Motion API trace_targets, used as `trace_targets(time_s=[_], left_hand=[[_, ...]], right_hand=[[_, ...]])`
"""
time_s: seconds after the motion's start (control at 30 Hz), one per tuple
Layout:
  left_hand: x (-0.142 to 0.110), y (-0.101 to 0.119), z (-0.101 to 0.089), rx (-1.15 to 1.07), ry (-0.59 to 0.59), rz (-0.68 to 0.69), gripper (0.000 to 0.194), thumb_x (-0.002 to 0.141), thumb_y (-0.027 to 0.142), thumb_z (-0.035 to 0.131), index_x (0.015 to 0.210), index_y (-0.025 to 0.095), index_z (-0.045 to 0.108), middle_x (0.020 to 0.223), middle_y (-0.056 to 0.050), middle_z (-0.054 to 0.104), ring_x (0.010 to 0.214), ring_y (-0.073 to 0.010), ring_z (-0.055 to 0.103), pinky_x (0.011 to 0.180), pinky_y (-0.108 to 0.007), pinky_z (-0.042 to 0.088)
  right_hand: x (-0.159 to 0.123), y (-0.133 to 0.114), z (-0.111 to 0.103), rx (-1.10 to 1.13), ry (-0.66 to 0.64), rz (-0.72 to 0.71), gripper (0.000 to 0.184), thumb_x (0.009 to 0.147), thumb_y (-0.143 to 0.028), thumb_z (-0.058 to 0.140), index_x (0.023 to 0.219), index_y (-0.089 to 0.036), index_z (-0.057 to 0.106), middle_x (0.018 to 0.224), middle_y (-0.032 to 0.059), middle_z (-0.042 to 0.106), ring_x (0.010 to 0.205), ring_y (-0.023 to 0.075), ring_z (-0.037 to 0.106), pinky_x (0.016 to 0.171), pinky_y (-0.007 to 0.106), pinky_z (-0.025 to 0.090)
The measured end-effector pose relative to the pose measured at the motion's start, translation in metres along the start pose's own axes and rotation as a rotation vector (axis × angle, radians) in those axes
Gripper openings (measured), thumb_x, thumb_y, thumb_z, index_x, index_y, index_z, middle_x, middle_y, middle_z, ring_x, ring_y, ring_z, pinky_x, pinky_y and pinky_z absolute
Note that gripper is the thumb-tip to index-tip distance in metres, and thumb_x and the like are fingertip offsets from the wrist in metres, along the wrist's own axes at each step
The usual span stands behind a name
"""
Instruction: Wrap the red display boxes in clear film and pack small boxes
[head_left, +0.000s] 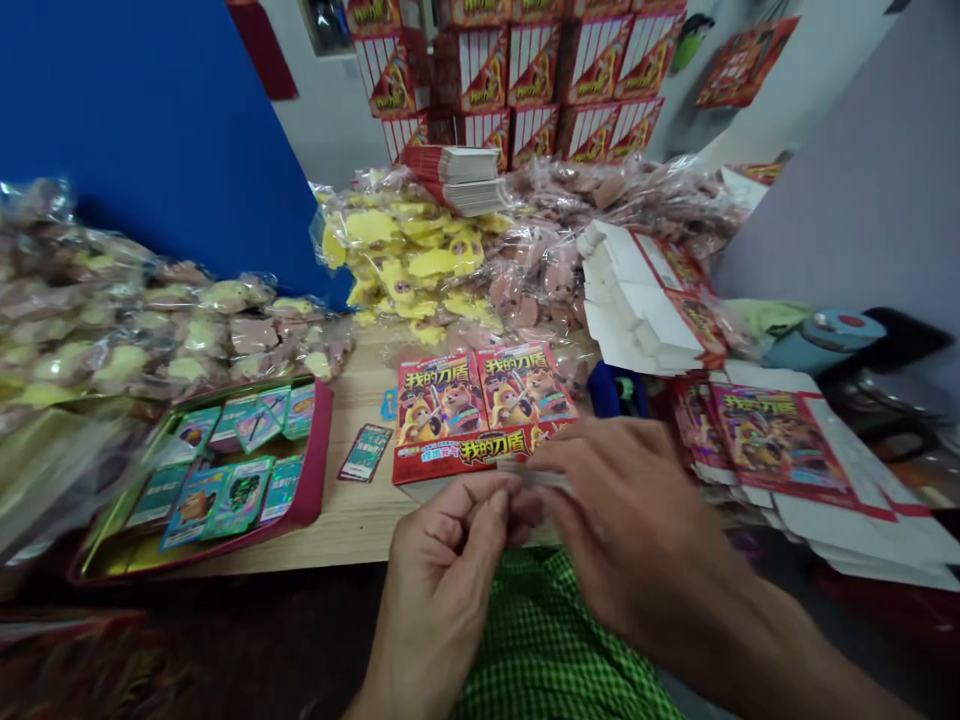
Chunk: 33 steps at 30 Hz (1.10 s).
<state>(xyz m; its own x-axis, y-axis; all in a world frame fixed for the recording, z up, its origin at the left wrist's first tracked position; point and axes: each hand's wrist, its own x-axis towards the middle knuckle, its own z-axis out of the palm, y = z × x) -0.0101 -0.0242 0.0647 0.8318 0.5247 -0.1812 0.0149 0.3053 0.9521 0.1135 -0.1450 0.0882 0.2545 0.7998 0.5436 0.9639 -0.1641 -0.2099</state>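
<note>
My left hand (442, 570) and my right hand (637, 520) meet just in front of a red printed box (480, 410) with cartoon animals that lies on the wooden table (360, 520). Both hands are closed in a pinch on a thin, pale strip (536, 477) held between them; the strip is blurred and I cannot name it. The box's front flap sits right behind my fingertips. Green checked cloth (540, 640) covers my lap below the hands.
A red tray (307, 500) of teal cards sits at left, with one loose card (365, 452) beside it. Bags of yellow (412, 260) and pink plush toys pile behind. Flat box blanks (780, 440) lie at right, folded white-red boxes (645, 300) behind them, stacked red cartons (525, 70) at the back.
</note>
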Motion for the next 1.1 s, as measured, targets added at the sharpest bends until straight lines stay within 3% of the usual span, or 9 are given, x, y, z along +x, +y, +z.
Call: trace_targets(time_s=[0.1,0.33,0.47,0.57,0.63,0.77,0.9,1.1], left_hand=[[-0.002,0.005,0.0,0.086,-0.035,0.111,0.025,0.096,0.036,0.065,0.104,0.016,0.077,0.097,-0.007,0.079,0.08,-0.0159,0.072,0.074,-0.023,0.058],[-0.005,-0.006,-0.012,0.421,0.056,0.262,0.019,0.094,0.031,0.066,0.099,0.017,0.079,0.078,-0.002,0.074,0.067,-0.0138,0.065,0.066,-0.022,0.053],[-0.006,-0.012,-0.006,0.346,0.119,0.236,0.018,0.093,0.032,0.068,0.092,0.018,0.08,0.077,-0.002,0.076,0.068,-0.014,0.068,0.067,-0.021,0.055],[-0.005,-0.012,-0.004,0.228,0.194,0.18,0.018,0.091,0.035,0.072,0.089,0.019,0.08,0.08,-0.004,0.079,0.07,-0.0152,0.071,0.069,-0.022,0.059],[-0.004,-0.012,-0.005,0.183,0.211,0.135,0.02,0.091,0.038,0.073,0.09,0.019,0.079,0.079,-0.004,0.079,0.071,-0.0161,0.073,0.07,-0.023,0.061],[-0.001,-0.012,-0.006,0.154,0.151,0.134,0.027,0.092,0.04,0.072,0.104,0.018,0.08,0.087,-0.005,0.08,0.075,-0.0177,0.075,0.074,-0.027,0.063],[-0.002,-0.013,-0.004,0.19,0.102,0.183,0.026,0.094,0.038,0.069,0.109,0.02,0.08,0.096,-0.005,0.081,0.077,-0.0174,0.075,0.075,-0.027,0.063],[-0.003,-0.019,-0.007,0.404,0.157,0.319,0.019,0.092,0.029,0.07,0.103,0.021,0.082,0.091,-0.003,0.081,0.077,-0.0161,0.074,0.075,-0.021,0.058]], right_hand=[[0.011,-0.017,0.014,0.054,-0.088,-0.035,0.023,0.093,-0.003,0.038,0.087,-0.016,0.056,0.082,0.0075,0.056,0.077,0.0235,0.049,0.075,0.04,0.034],[0.009,-0.023,0.024,-0.028,-0.068,-0.083,0.027,0.085,0.001,0.034,0.082,-0.017,0.055,0.076,0.0069,0.053,0.071,0.0233,0.043,0.068,0.038,0.032],[0.005,-0.012,0.028,0.135,-0.078,0.043,0.02,0.088,-0.003,0.037,0.081,-0.02,0.047,0.076,0.0052,0.053,0.07,0.0202,0.045,0.065,0.035,0.035],[0.002,0.0,0.025,0.346,0.008,0.214,0.018,0.095,-0.007,0.039,0.083,-0.021,0.043,0.073,0.0004,0.051,0.064,0.0154,0.047,0.058,0.028,0.035],[0.001,0.003,0.021,0.403,0.053,0.251,0.016,0.098,-0.008,0.041,0.089,-0.02,0.047,0.075,-0.0003,0.053,0.065,0.0143,0.05,0.059,0.026,0.037],[0.0,-0.009,0.016,0.272,-0.012,0.113,0.016,0.098,-0.006,0.041,0.099,-0.015,0.054,0.091,0.0075,0.059,0.085,0.0215,0.053,0.075,0.034,0.043],[0.003,-0.021,0.021,0.101,-0.05,0.039,0.024,0.095,-0.003,0.036,0.088,-0.014,0.056,0.085,0.0089,0.055,0.078,0.0231,0.047,0.072,0.038,0.038],[0.001,-0.027,0.036,-0.086,0.009,-0.031,0.03,0.094,-0.001,0.033,0.081,-0.016,0.055,0.076,0.0081,0.052,0.071,0.0242,0.042,0.068,0.039,0.034]])
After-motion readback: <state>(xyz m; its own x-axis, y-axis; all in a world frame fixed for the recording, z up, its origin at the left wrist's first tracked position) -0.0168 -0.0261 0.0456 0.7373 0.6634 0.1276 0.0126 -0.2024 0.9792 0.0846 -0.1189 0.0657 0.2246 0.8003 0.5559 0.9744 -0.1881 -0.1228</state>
